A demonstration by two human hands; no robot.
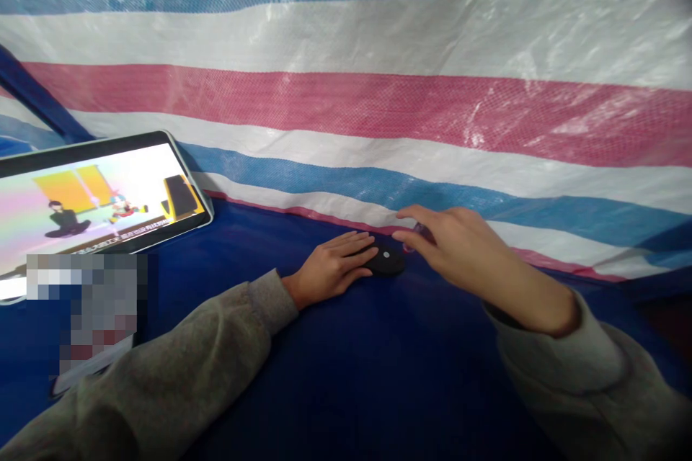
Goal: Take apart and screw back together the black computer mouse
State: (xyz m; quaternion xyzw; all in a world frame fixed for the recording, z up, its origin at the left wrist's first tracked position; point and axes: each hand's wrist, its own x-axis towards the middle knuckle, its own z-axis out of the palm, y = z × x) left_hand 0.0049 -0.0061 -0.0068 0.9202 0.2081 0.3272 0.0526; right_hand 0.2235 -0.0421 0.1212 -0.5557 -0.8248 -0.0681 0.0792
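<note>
My left hand (340, 263) lies with its fingers stretched out over a flat, black, rounded thing (390, 264) with a small pale dot on it. Its fingers cover the left part of that thing, so its full shape is hidden. To the right, my right hand (459, 245) is raised just beside it, index finger and thumb apart at their tips. Within its curled grip shows a small, purplish, see-through thing (422, 232), mostly hidden by the fingers.
A tablet (208, 210) with a lit screen stands at the left. In front of it is a blurred-out patch over a flat item (91, 367). Striped plastic sheeting (346, 101) rises behind the blue surface (346, 374). A dark blue bar (37, 97) slants at the upper left.
</note>
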